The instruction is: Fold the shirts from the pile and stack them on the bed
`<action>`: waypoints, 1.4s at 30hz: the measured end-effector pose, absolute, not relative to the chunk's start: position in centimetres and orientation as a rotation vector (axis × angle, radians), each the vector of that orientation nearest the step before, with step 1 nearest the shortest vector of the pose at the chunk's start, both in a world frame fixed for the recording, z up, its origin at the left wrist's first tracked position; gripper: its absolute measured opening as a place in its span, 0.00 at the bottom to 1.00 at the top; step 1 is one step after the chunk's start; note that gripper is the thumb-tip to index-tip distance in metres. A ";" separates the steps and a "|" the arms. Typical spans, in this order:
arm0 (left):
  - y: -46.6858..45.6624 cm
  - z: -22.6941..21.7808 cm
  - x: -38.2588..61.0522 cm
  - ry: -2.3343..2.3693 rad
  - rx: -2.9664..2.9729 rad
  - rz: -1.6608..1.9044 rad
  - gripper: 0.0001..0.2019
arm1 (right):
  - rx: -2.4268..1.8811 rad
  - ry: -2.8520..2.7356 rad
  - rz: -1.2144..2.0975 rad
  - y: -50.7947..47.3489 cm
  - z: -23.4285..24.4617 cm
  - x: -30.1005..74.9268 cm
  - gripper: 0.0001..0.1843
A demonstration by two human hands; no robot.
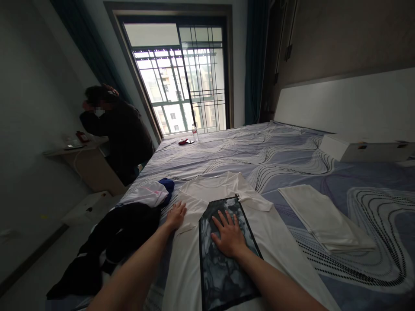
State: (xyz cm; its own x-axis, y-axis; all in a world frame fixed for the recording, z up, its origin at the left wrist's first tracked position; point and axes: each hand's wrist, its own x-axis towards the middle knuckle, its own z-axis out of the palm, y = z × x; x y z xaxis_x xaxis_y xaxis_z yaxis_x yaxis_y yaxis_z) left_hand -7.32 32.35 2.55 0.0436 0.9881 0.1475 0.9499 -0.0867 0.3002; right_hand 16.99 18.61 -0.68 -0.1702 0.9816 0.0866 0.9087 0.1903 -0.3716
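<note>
Fingers (229, 218) spread, right hand (231, 237) lies flat on black-edged, grey-marbled panel (215, 276); open left hand (177, 215) should keep white short-sleeved cloth shirt (184, 263) smooth.

Bright window (207, 86), dim room

Nearly all the light I see comes through the window at the far end, its panes so pale that the buildings outside (173, 115) look washed out. Around it everything is dim: the left wall (26, 86) sinks into murky grey, and the black clothes (132, 226) and the person (129, 134) in dark clothing show few folds. The white shirt (186, 268) catches a soft, greyish light, with faint shadows in its creases. Blocky pixels hide a patch at the person's head. Toward the edges, straight lines lean and stretch; the white box (337, 147) looks pulled wide, and the far left is soft.
</note>
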 end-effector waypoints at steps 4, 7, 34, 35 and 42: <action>32.3 0.3 -8.5 2.002 2.144 0.527 0.21 | -1.792 -2.161 0.332 19.4 -1.1 16.9 0.36; 31.9 -0.3 -9.1 1.965 2.138 0.575 0.24 | -1.831 -2.087 0.315 21.7 -1.2 16.4 0.33; 7.9 -2.0 -6.0 2.214 2.089 0.622 0.30 | -1.829 -2.118 0.308 20.1 -1.2 15.6 0.35; 6.3 -2.1 -5.4 2.266 2.098 0.573 0.32 | -1.822 -2.133 0.297 17.8 -1.3 16.4 0.35; -2.3 -2.3 -7.6 2.421 2.180 0.529 0.37 | -2.056 -1.978 0.116 1.4 -2.4 25.4 0.32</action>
